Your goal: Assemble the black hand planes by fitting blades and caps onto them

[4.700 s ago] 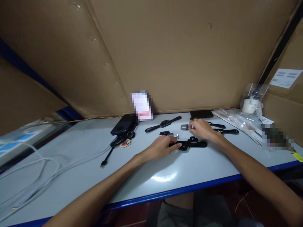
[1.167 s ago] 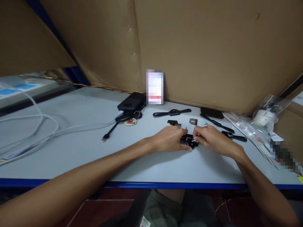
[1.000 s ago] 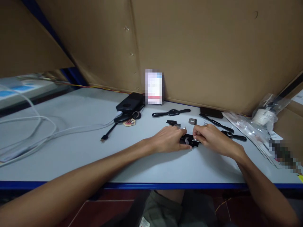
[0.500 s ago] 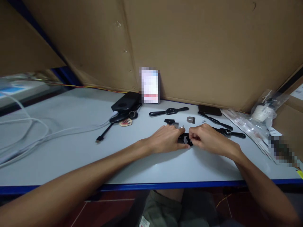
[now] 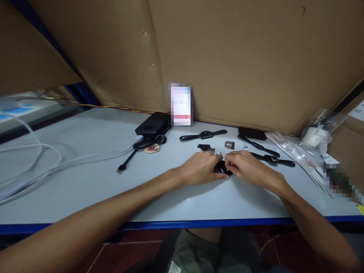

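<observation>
My left hand (image 5: 200, 167) is closed round a small black metal part (image 5: 221, 168) on the table, its thumb along the near side. Closed beside it, my right hand (image 5: 246, 165) has its fingertips curled at that part's right end; what they pinch is hidden. Just beyond the hands lie a small black piece (image 5: 204, 146), a flat slotted blade (image 5: 229, 145) and small silver screws (image 5: 245, 146). A black spokeshave (image 5: 203, 135) lies further back. Two more two-handled black tools, a slim one (image 5: 259, 146) and a spokeshave-like one (image 5: 274, 160), are right of the blade.
A lit phone (image 5: 182, 106) leans on the cardboard wall (image 5: 241, 57). A black box-shaped device (image 5: 152, 124) with cables (image 5: 82, 156) stands left. At right are a dark flat case (image 5: 251, 133), plastic packets (image 5: 295, 159) and a bagged white container (image 5: 316, 135). The table's blue edge (image 5: 204, 223) runs in front.
My right hand has shifted slightly left, closer to my left hand, and covers more of the black part. My left hand keeps its hold. The camera view has moved a little.
</observation>
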Tool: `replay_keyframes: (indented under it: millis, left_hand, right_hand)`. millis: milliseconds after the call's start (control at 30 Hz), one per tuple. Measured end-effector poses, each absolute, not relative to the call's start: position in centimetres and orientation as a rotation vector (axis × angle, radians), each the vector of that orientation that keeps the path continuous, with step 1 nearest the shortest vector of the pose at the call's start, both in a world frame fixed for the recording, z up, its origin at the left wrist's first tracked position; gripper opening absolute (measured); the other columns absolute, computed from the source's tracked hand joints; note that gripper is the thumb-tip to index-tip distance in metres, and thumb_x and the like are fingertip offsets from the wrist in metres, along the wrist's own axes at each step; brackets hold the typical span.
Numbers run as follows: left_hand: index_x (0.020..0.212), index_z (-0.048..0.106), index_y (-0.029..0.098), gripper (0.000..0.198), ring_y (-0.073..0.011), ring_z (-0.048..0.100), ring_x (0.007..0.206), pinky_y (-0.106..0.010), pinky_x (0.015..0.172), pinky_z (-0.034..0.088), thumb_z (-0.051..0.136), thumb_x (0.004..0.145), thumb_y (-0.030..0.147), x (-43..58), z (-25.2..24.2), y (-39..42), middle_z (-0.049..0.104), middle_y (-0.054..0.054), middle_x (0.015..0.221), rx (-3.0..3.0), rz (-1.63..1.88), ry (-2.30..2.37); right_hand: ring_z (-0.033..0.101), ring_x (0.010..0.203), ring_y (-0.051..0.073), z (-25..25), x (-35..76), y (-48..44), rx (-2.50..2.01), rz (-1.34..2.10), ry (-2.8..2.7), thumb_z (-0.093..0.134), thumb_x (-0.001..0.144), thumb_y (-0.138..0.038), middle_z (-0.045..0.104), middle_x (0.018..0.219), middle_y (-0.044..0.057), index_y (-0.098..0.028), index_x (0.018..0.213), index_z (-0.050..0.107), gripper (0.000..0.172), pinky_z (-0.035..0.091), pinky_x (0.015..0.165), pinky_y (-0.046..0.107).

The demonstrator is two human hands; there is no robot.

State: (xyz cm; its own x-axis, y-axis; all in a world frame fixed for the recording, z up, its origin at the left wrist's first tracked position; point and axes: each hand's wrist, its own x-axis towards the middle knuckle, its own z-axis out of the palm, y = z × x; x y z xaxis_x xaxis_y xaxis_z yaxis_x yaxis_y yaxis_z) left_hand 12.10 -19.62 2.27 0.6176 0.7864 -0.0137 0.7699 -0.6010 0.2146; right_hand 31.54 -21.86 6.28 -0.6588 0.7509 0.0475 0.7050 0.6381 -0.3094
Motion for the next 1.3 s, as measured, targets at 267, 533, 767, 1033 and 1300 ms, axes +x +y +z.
replay_keyframes:
  millis: [267, 533, 767, 1033, 1300]
  left_hand:
    - [0.112, 0.069, 0.015, 0.051, -0.0298, 0.067, 0.077, -0.037, 0.067, 0.044, 0.059, 0.093, 0.061, 12.2, 2.2, -19.7, 0.072, -0.012, 0.083, 2.644, 0.125, 1.303]
    - [0.115, 0.069, 0.014, 0.056, -0.0306, 0.067, 0.077, -0.037, 0.066, 0.044, 0.059, 0.092, 0.064, 12.2, 2.2, -19.6, 0.071, -0.012, 0.082, 2.636, 0.148, 1.288]
    - [0.115, 0.068, 0.013, 0.058, -0.0319, 0.066, 0.078, -0.037, 0.064, 0.041, 0.059, 0.091, 0.065, 12.2, 2.2, -19.6, 0.069, -0.013, 0.08, 2.635, 0.143, 1.29]
    - [0.113, 0.068, 0.013, 0.058, -0.0331, 0.067, 0.081, -0.037, 0.064, 0.039, 0.06, 0.092, 0.065, 12.3, 2.4, -19.8, 0.071, -0.016, 0.087, 2.636, 0.106, 1.305]
    - [0.114, 0.067, 0.012, 0.061, -0.0326, 0.067, 0.079, -0.037, 0.061, 0.036, 0.057, 0.093, 0.068, 12.0, 2.3, -19.6, 0.071, -0.014, 0.082, 2.675, 0.052, 1.297]
  right_hand:
    - [0.053, 0.071, 0.014, 6.3, 31.3, -21.5, -1.206, 0.513, -2.628, 0.055, 0.085, 0.002, 0.062, 0.074, -0.001, -0.018, 0.081, 0.061, 0.021, 0.036, 0.07, 0.028]
    - [0.056, 0.07, 0.014, 6.2, 32.0, -20.9, -1.205, 0.557, -2.609, 0.06, 0.085, 0.002, 0.064, 0.072, -0.002, -0.017, 0.086, 0.068, 0.021, 0.036, 0.069, 0.027]
    - [0.053, 0.073, 0.014, 6.7, 32.1, -21.1, -1.202, 0.375, -2.592, 0.061, 0.085, 0.001, 0.062, 0.081, 0.001, -0.018, 0.078, 0.061, 0.02, 0.035, 0.069, 0.027]
    - [0.051, 0.068, 0.013, 7.2, 32.3, -21.4, -1.297, 0.424, -2.535, 0.058, 0.078, 0.002, 0.059, 0.072, -0.001, -0.019, 0.073, 0.054, 0.021, 0.033, 0.063, 0.027]
    - [0.049, 0.065, 0.012, 7.4, 32.0, -21.5, -1.276, 0.558, -2.521, 0.06, 0.077, 0.004, 0.056, 0.066, -0.004, -0.018, 0.07, 0.056, 0.024, 0.031, 0.064, 0.027]
